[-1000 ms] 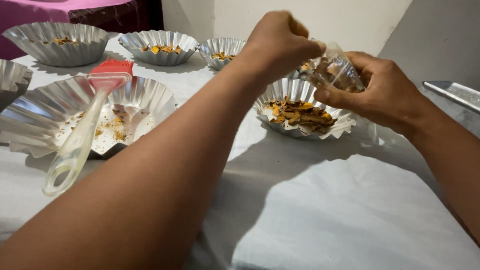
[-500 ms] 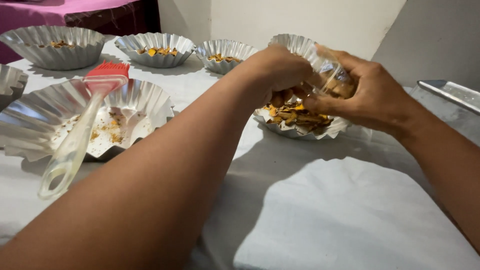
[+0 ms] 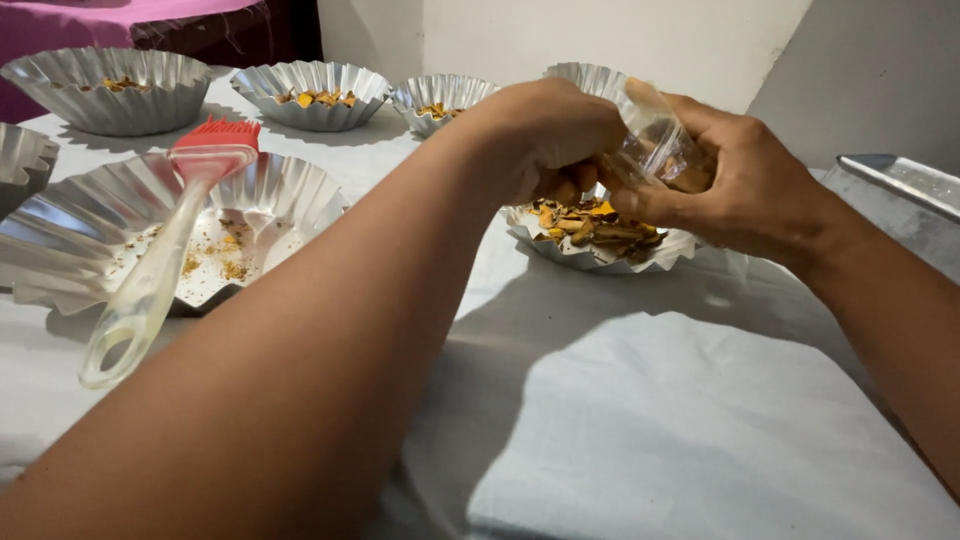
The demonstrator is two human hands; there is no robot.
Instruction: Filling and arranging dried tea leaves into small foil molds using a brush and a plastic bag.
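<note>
My right hand grips a small clear plastic bag with brownish bits in it, held just above a small fluted foil tin full of orange and brown pieces. My left hand reaches across with fingers curled at the bag's mouth, low over the tin; whether it pinches pieces or the bag is hidden by the knuckles. My left forearm crosses the whole foreground.
A large foil tin with crumbs holds a red silicone brush with a clear handle. Several more foil tins with orange bits line the back. A metal tray lies at the right. White cloth covers the table.
Both hands have dropped from above the small tin to just over its contents. The left hand moved from the top of the bag down to its mouth.
</note>
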